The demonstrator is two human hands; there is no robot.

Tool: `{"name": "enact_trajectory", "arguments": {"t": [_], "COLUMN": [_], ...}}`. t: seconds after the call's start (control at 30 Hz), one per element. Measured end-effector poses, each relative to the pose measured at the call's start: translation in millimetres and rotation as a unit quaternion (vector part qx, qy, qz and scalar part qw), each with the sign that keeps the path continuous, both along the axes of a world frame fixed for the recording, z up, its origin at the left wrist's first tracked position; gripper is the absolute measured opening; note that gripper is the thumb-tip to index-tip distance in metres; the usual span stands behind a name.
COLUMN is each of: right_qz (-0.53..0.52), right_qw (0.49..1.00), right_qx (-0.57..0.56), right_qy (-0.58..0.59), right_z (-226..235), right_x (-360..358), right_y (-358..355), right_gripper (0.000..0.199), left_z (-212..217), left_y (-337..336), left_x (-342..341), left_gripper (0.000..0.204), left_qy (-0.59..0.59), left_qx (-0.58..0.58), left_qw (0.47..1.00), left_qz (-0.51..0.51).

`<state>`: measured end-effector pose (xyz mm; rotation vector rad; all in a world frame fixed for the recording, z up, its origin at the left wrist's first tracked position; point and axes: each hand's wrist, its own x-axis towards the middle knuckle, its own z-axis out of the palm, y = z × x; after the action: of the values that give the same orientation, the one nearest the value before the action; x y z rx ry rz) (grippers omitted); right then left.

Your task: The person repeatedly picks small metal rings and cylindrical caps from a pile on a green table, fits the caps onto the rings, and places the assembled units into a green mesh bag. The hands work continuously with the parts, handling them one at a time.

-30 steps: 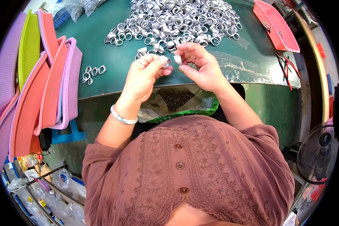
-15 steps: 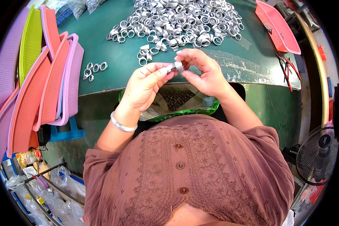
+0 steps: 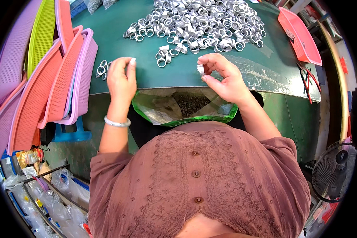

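My right hand (image 3: 224, 77) pinches a silver-grey metal ring (image 3: 200, 70) between thumb and fingers, just above the front edge of the table. To the left, my left hand (image 3: 122, 81) is raised over the same edge, thumb and fingers drawn together. A small pale spot shows at its thumb tip; whether it is a nail or a held piece, I cannot make out. Beside that hand lies a small group of rings (image 3: 102, 69), partly hidden by it. Farther back spreads a large heap of similar rings (image 3: 202, 23), with a few loose rings (image 3: 162, 62) in front.
An open green-edged bag (image 3: 158, 115) holding small dark pieces sits below the table edge (image 3: 170, 81). Stacked purple, green and coral baskets (image 3: 81, 75) stand at left. On the right are a pink tray (image 3: 301, 37), red-handled pliers (image 3: 307, 83) and a fan (image 3: 337, 170).
My hands have moved apart. The left went leftward towards the small ring group, while the right stays over the table edge with the ring. The whole view has shifted slightly.
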<state>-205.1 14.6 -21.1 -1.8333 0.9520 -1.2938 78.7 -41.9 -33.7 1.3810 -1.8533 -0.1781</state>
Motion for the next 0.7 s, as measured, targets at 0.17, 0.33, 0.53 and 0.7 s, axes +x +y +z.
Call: {"name": "enact_trajectory", "arguments": {"t": [0.17, 0.33, 0.53, 0.7], "right_qz": [0.009, -0.006, 0.0, 0.014], "right_qw": [1.0, 1.0, 1.0, 0.999], "right_qx": [-0.009, -0.008, 0.007, 0.028], "right_qy": [0.022, 0.013, 0.007, -0.027], "right_z": [0, -1, -2, -4], "right_x": [-1, 0, -1, -3], "right_y": [-1, -1, 2, 5], "right_gripper": [0.042, 0.04, 0.04, 0.04], "left_z": [0, 14, 8, -1], "left_y": [-10, 4, 8, 3], "left_x": [11, -32, -62, -49], "left_gripper": [0.022, 0.02, 0.022, 0.013], "left_qy": [-0.185, -0.09, -0.138, -0.055], "left_qx": [-0.103, -0.054, 0.055, 0.056], "left_qw": [0.976, 0.984, 0.989, 0.995], "left_qz": [0.051, -0.141, -0.016, -0.057]}}
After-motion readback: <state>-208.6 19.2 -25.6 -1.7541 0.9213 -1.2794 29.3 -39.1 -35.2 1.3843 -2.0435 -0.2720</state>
